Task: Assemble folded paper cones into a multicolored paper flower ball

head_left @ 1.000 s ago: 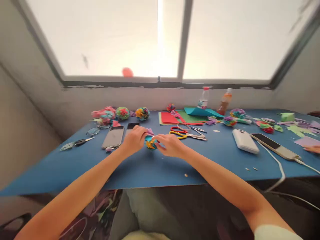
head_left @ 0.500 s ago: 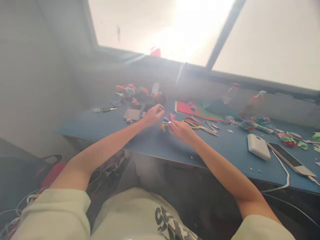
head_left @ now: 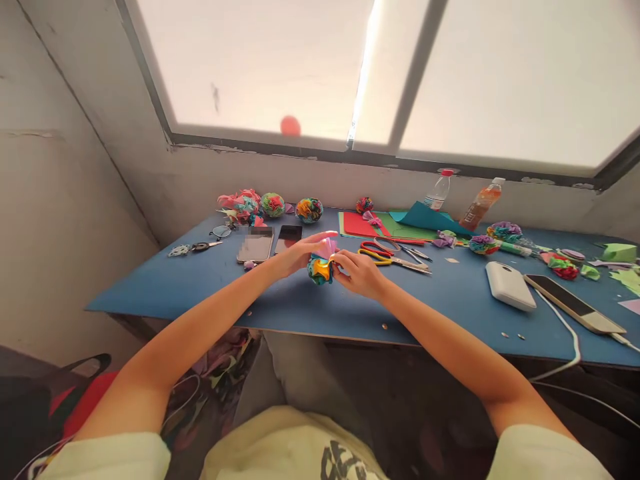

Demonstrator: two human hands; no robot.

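Above the front middle of the blue table, a multicoloured paper flower (head_left: 320, 269) with teal, orange and pink-purple petals is between my two hands. My left hand (head_left: 299, 256) is around its left and far side, fingers reaching along behind the pink petal. From the right, my right hand (head_left: 361, 272) pinches the flower's edge with thumb and fingertips. Just right of that hand lie red-handled scissors (head_left: 376, 252) and yellow-handled scissors (head_left: 407, 265), with small metal tools (head_left: 416, 253) next to them. A phone (head_left: 256, 245) and a dark phone (head_left: 289, 238) lie behind my left forearm.
Finished paper balls (head_left: 309, 210) stand along the wall. Coloured paper sheets (head_left: 360, 225) and two bottles (head_left: 483, 203) are at the back. To the right are a white power bank (head_left: 510, 285), a cabled phone (head_left: 573, 303) and paper scraps (head_left: 620, 252). Small black scissors (head_left: 201, 246) lie left.
My left hand has come onto the paper flower from being apart beside it. The flower shows more of its round side now. The view has tilted up and the glare has faded.
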